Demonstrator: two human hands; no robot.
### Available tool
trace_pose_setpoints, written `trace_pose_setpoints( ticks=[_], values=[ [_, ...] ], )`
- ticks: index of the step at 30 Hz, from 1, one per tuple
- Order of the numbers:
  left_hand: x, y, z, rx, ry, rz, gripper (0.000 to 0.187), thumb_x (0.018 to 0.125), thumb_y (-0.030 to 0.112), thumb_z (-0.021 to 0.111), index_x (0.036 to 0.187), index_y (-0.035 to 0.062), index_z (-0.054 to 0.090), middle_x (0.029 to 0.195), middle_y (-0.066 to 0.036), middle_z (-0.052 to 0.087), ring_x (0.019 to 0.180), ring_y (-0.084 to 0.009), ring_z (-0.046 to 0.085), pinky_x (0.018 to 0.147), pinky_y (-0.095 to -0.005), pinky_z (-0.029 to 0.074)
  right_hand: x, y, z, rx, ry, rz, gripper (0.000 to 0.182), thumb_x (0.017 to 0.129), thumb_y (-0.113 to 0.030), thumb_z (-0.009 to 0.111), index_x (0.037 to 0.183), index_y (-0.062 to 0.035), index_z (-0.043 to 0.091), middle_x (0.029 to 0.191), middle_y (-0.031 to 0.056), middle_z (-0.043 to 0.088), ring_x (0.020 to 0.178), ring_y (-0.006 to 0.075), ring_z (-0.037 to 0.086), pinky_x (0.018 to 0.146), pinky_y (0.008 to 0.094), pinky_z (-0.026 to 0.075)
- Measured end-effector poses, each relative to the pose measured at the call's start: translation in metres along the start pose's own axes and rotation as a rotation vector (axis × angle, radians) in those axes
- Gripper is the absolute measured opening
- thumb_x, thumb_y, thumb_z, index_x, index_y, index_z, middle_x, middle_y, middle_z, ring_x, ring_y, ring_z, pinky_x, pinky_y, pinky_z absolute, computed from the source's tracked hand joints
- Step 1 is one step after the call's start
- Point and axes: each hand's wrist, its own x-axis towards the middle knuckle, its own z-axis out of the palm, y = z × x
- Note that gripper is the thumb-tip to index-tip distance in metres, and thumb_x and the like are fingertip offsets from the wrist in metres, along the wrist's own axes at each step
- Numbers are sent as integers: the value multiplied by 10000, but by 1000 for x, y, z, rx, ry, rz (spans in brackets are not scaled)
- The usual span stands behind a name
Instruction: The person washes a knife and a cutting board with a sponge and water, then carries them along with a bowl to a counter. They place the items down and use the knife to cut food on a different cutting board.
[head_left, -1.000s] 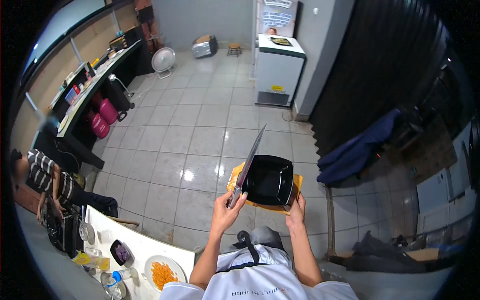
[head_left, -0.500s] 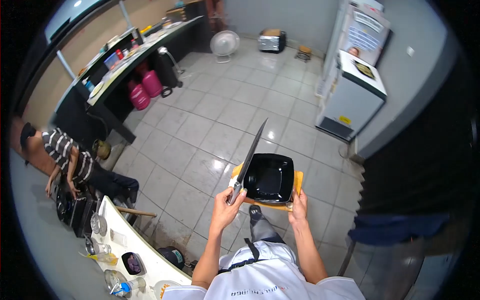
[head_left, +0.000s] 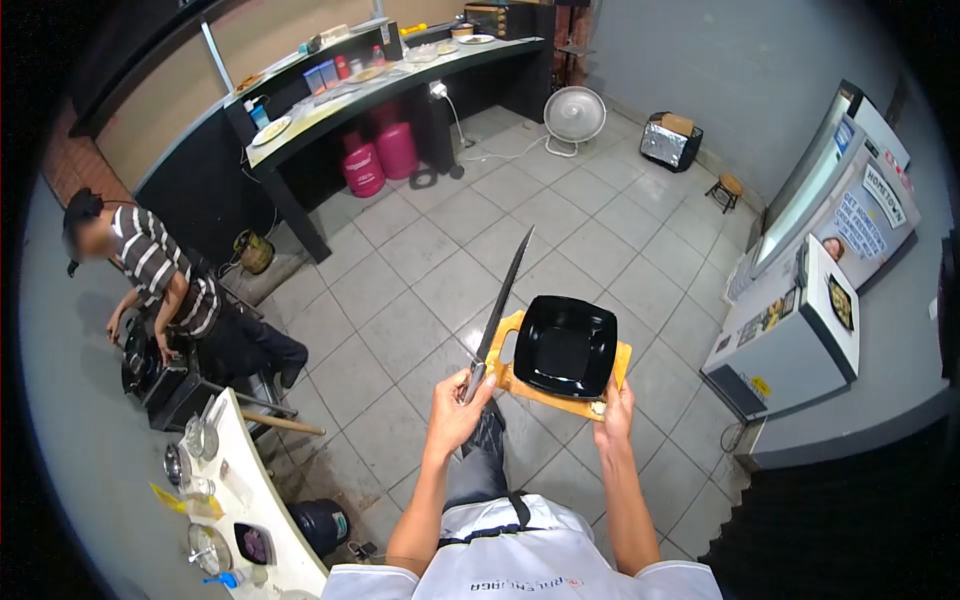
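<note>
My left hand (head_left: pixel 458 408) is closed around the handle of a large kitchen knife (head_left: pixel 508 285), its dark blade pointing up and away from me. The left fingers are also right at the edge of a wooden cutting board (head_left: pixel 545 399), near its handle slot. On the board rests a glossy black square bowl (head_left: pixel 566 346) with nothing visible inside. My right hand (head_left: pixel 615 415) grips the board's right side, thumb on top. Beside that thumb lies a small pale piece (head_left: pixel 598 408) on the board.
At left, a person in a striped shirt (head_left: pixel 150 265) leans over a black stove (head_left: pixel 142 362). A white table (head_left: pixel 238 455) with bowls and jars is at lower left. Beyond the tiled floor (head_left: pixel 400 270) stand a counter (head_left: pixel 330 105), pink gas cylinders (head_left: pixel 362 168), a fan (head_left: pixel 574 115) and a white freezer (head_left: pixel 765 345).
My view has swung left and up, showing more of the counter and fan. The board and bowl have shifted slightly right of the knife, exposing the board's handle slot. Both hands keep their hold.
</note>
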Motion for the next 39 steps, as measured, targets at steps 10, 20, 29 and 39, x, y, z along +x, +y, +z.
trace_pose_setpoints(
  ticks=[10,20,29,39],
  values=[
    [224,-4,-20,-28,-10,24,326,824,189,623,590,79,424,571,87,323,526,-14,262,449,-215,202,174,9,106,-15,62,54,200,897,-155,505,1045,-23,529,957,34,597,845,106,568,739,251,461],
    [393,3,-40,8,52,65,318,832,179,613,607,70,417,577,84,333,539,-14,270,460,-214,210,342,38,203,21,5,121,206,903,-199,491,1034,-43,523,898,23,608,766,96,588,674,250,500],
    [556,-15,-29,-59,184,-59,234,842,166,595,674,51,479,592,85,376,541,-10,301,463,-200,230,528,74,264,-2,-107,229,226,887,-197,529,1043,-33,535,934,31,607,801,106,584,669,266,488],
    [746,23,-10,-47,294,-31,233,842,190,596,683,53,495,599,88,366,540,-10,300,459,-201,230,727,53,358,-59,-199,275,225,894,-214,516,1051,-58,557,935,9,610,775,84,578,661,243,476]
  ],
)
